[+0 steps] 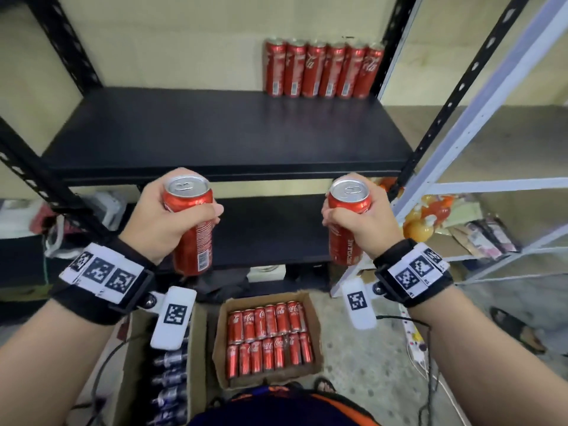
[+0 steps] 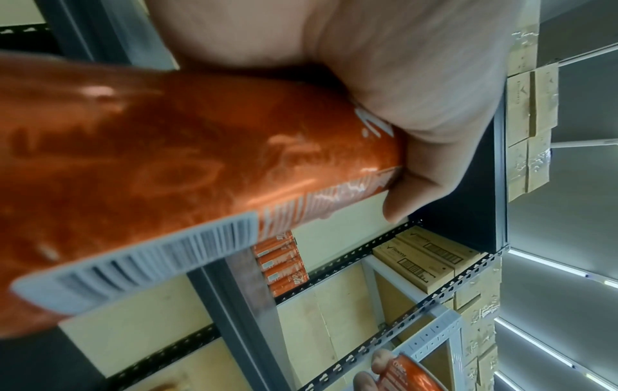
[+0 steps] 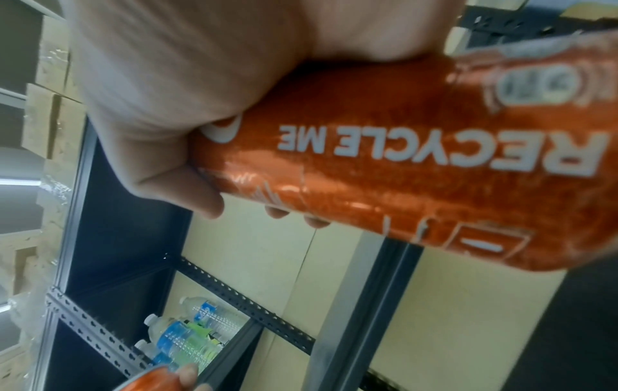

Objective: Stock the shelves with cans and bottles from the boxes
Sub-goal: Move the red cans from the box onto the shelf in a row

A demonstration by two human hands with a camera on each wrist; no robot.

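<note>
My left hand [image 1: 172,210] grips a tall red cola can [image 1: 192,235] upright, just below the front edge of the black shelf [image 1: 215,133]. A second red can [image 1: 347,222] is held the same way in my right hand [image 1: 359,216]. Up close, the left wrist view shows the left can [image 2: 200,172] with its barcode, and the right wrist view shows the right can [image 3: 401,164] printed "RECYCLE ME". Several red cans [image 1: 322,69] stand in a row at the shelf's back right. On the floor below, an open cardboard box [image 1: 316,358] holds several more red cans.
A second box [image 1: 129,364] with dark-capped bottles sits on the floor at the left. A white metal rack [image 1: 461,186] stands to the right with bags on it. A lower black shelf [image 1: 270,229] lies behind the cans. Water bottles [image 3: 197,325] sit on another shelf.
</note>
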